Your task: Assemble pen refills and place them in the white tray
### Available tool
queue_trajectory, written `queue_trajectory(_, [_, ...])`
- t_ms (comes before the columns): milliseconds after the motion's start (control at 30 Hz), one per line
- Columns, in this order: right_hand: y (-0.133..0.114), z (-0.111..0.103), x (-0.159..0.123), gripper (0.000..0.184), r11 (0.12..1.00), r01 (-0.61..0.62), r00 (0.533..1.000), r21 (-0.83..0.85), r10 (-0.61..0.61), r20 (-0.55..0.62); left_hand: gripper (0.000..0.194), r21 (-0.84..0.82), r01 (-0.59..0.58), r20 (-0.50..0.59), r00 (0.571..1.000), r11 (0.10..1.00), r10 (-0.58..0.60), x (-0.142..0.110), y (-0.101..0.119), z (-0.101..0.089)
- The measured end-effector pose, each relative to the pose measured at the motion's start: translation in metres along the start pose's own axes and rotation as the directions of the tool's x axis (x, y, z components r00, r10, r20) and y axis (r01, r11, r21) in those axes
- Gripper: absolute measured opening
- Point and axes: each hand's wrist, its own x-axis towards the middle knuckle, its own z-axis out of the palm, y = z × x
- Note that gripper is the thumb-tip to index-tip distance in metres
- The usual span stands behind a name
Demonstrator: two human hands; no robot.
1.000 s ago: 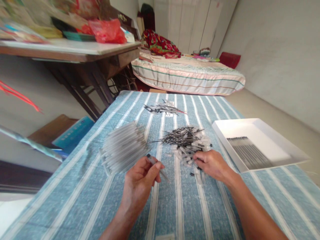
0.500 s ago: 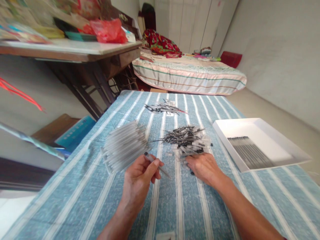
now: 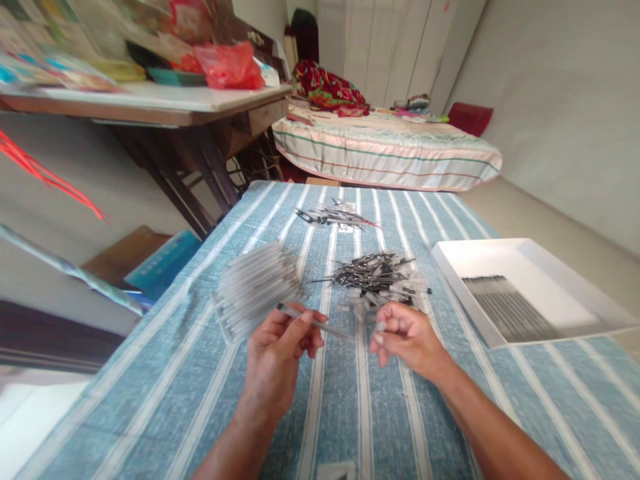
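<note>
My left hand (image 3: pixel 280 350) grips a slim clear pen (image 3: pixel 331 329) between thumb and fingers, its black end up to the left and its thin end pointing right. In a pinch, my right hand (image 3: pixel 413 339) holds a small clear pen cap (image 3: pixel 381 327), a short gap from the pen's thin end. Just beyond the right hand lies a heap of black and clear pen parts (image 3: pixel 373 273). A stack of clear pen barrels (image 3: pixel 260 287) rests beyond and left of my left hand.
To the right, a white open box (image 3: pixel 565 280) contains a row of pens (image 3: pixel 507 310). Farther back lies a small pile of loose refills or pens (image 3: pixel 335 215) on the striped tablecloth (image 3: pixel 300 427). A cluttered side table (image 3: pixel 200 107) stands at left, a bed (image 3: pixel 390 150) behind.
My right hand has lifted back from the edge of the heap with a small clear cap in its fingers. The pen in my left hand has tilted flatter. The view has shifted slightly.
</note>
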Motion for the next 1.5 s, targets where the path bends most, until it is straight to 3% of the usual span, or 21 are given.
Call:
queue_trajectory(233, [0.0, 0.007, -0.002, 0.015, 0.951, 0.015, 0.995, 0.308, -0.044, 0.088, 0.015, -0.152, 0.059, -0.013, 0.998, 0.987, -0.061, 0.002, 0.005, 0.0])
queue_trajectory(500, [-0.002, 0.013, -0.001, 0.017, 0.9, 0.106, 0.991, 0.424, -0.063, -0.115, 0.014, -0.205, 0.114, 0.011, 0.993, 0.972, -0.114, 0.003, 0.006, 0.0])
queue_trajectory(1000, [0.008, 0.022, -0.001, 0.021, 0.903, 0.035, 0.999, 0.429, -0.041, 0.005, 0.01, -0.207, 0.148, 0.054, 0.989, 0.967, -0.14, 0.002, -0.001, 0.001])
queue_trajectory(1233, [0.008, 0.022, -0.001, 0.023, 0.976, -0.002, 1.0, 0.218, -0.002, 0.02, 0.009, -0.156, 0.175, 0.064, 0.984, 0.972, -0.166, 0.002, -0.003, 0.0])
queue_trajectory(1500, [0.016, 0.026, -0.002, 0.021, 0.983, 0.027, 0.999, 0.181, -0.021, -0.034, 0.014, -0.115, 0.16, 0.001, 0.987, 0.98, -0.161, 0.003, -0.01, 0.001])
